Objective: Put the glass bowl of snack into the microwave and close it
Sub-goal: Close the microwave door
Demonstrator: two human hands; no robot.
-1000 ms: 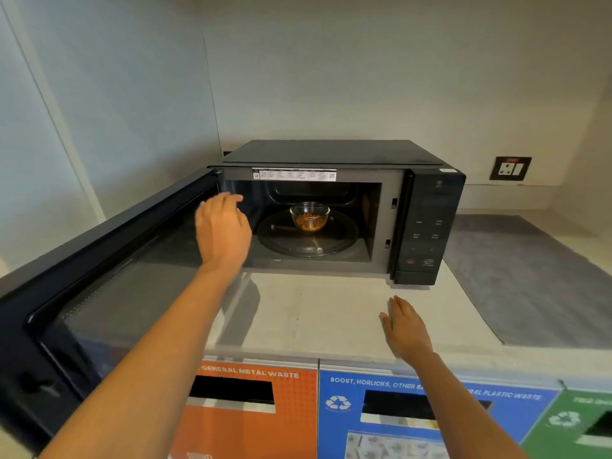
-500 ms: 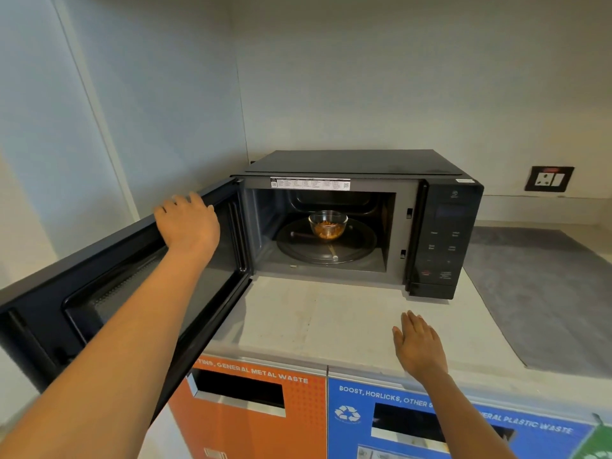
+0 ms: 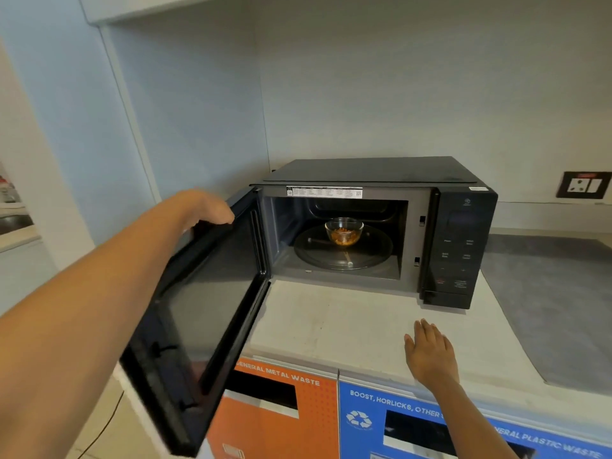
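A small glass bowl (image 3: 344, 231) with orange-brown snack sits on the round glass turntable (image 3: 342, 256) inside the black microwave (image 3: 463, 240). The microwave door (image 3: 205, 313) stands open, swung out to the left. My left hand (image 3: 205, 208) rests over the door's top edge, fingers curled behind it and partly hidden. My right hand (image 3: 430, 354) lies flat and empty on the white counter (image 3: 331, 323), in front of the microwave's control panel.
A grey mat (image 3: 556, 303) covers the counter to the right of the microwave. A wall socket (image 3: 584, 189) sits at the back right. Orange (image 3: 281, 415) and blue (image 3: 414, 425) waste-bin fronts lie below the counter edge. Walls close in the left and back.
My left hand went from in front of the cavity to the door's top edge, and the door has swung partway inward. My right hand stayed on the counter. The bowl has not moved.
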